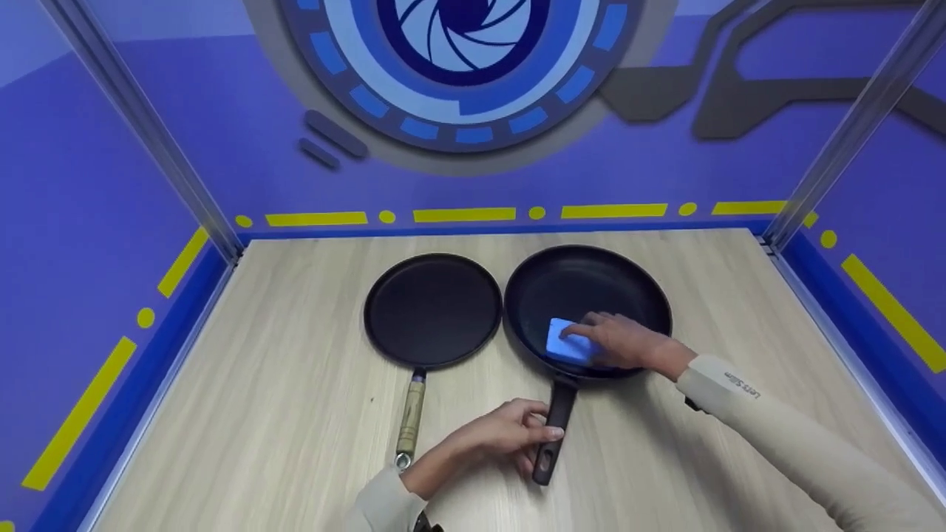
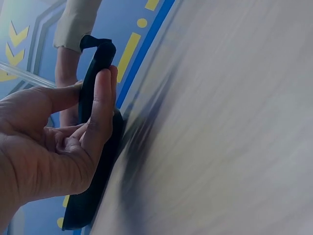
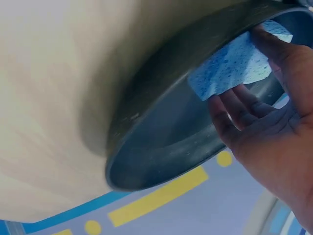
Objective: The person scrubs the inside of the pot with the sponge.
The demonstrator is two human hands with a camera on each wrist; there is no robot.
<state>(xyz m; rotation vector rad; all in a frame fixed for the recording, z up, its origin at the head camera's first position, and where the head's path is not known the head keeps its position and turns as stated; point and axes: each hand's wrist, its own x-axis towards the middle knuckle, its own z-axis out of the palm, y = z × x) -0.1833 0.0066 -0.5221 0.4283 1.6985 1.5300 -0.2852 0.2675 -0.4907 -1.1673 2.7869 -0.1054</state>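
Observation:
A deep black frying pan (image 1: 584, 277) sits at the right of the table, its handle (image 1: 556, 421) toward the front. My left hand (image 1: 510, 432) pinches that handle between thumb and fingers; the left wrist view shows the handle (image 2: 90, 93) from the side. Inside the pan, my right hand (image 1: 624, 340) grips a blue sponge (image 1: 565, 341) near the wall on the handle side. In the right wrist view the thumb and fingers pinch the sponge (image 3: 230, 68) by its edges, over the pan's inner wall (image 3: 171, 132).
A flat black pan (image 1: 434, 310) with a wooden handle (image 1: 410, 417) lies left of the frying pan, their rims close together. Both stand on a light wooden table (image 1: 295, 414). Purple panels (image 1: 192, 111) with yellow marks wall in the back and sides.

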